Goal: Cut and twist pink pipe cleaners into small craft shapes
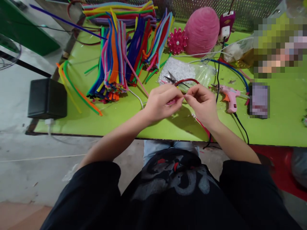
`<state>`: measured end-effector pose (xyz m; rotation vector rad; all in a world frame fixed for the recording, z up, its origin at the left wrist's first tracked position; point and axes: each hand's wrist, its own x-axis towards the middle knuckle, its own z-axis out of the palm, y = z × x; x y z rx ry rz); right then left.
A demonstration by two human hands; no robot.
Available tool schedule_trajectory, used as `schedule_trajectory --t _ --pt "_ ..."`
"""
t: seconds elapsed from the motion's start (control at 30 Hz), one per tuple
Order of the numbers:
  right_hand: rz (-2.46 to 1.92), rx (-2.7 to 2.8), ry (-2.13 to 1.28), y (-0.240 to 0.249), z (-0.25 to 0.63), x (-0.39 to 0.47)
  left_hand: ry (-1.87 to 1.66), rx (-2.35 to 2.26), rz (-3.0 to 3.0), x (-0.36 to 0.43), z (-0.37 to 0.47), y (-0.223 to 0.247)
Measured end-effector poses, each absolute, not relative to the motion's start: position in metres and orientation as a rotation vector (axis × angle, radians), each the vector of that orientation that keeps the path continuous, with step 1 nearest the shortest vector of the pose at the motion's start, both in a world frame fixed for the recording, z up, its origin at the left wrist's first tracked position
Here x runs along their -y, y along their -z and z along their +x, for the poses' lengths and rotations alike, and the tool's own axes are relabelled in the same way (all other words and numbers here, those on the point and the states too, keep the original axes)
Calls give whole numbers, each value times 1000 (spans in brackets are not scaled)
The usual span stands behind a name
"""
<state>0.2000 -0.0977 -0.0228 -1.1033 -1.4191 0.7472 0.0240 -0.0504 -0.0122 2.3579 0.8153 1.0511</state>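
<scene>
My left hand is closed, pinching a pink pipe cleaner whose long end runs up and left from behind the hand. My right hand meets it fingertip to fingertip, its thumb and index finger pinched on the same pink strand. The fingers hide most of the spot where they meet. Just beyond the hands lie scissors with dark blades, partly on a clear bag of white beads. Right of my right hand, a pink glue gun rests on its side.
Bundles of coloured pipe cleaners crowd the back left of the green table. A pink fuzzy dome and a pink beaded flower stand behind. A black box sits at the left edge; a blurred phone lies right. Cords cross the table.
</scene>
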Motion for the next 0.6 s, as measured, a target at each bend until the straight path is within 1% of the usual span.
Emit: schedule_trajectory --t 0.07,0.13,0.23,0.3,0.37,0.4,0.47,0.6 --pt "-1119 1465 -778 20 204 97 -1110 -732 2439 45 24 17" --pt "-1126 1555 -719 16 210 96 -1220 -639 2462 39 24 21" --pt "-1087 1775 -388 10 216 97 -1325 -575 2387 36 25 24" --pt "-1039 1893 -143 8 218 98 -1288 -578 2310 36 25 24" --pt "-1014 1947 -34 7 218 99 -1228 -580 2257 37 25 23" --pt "-1022 1947 -43 7 218 100 -1210 -572 2256 37 25 24" --pt "-1076 1902 -175 6 216 101 -1226 -522 2325 35 25 25" --pt "-1254 1689 -659 4 216 101 -1327 -355 2658 31 22 29"
